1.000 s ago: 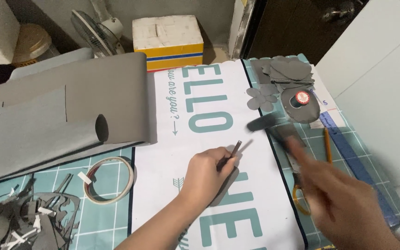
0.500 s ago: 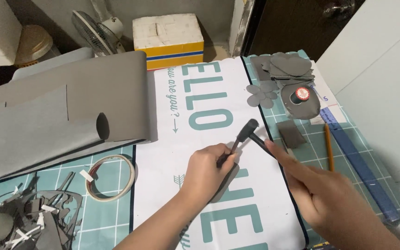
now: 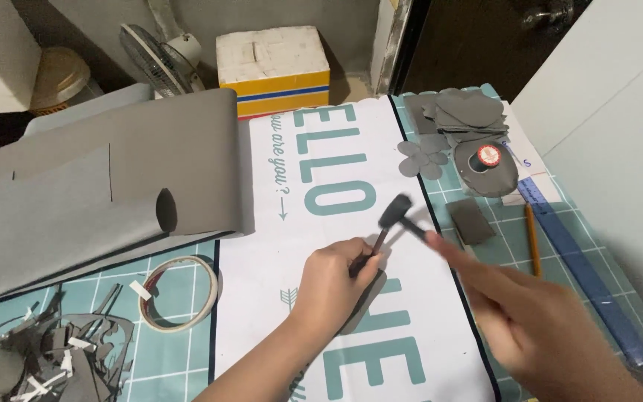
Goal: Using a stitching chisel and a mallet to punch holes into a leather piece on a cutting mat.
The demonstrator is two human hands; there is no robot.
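My left hand [image 3: 333, 286] is closed around a thin dark punch-like tool [image 3: 367, 253], holding it tilted on a grey foam piece [image 3: 361, 304] that lies on the white banner [image 3: 277, 298] with teal letters. My right hand [image 3: 533, 331], blurred by motion, grips a small hammer by its handle. The dark hammer head [image 3: 394, 211] is just above the tool's upper end.
A big grey foam roll [image 3: 98, 201] lies at left, with a tape ring [image 3: 178, 292] and grey scraps [image 3: 53, 357] on the green cutting mat. At right are cut grey shapes [image 3: 463, 119], a red-lidded tin [image 3: 488, 155], a grey square [image 3: 470, 220], a pencil [image 3: 533, 240] and a blue ruler [image 3: 582, 275]. A yellow-and-white box [image 3: 273, 71] stands behind.
My right hand has swung the hammer leftward from near the grey square to just over the tool's top. My left hand has stayed in place on the tool.
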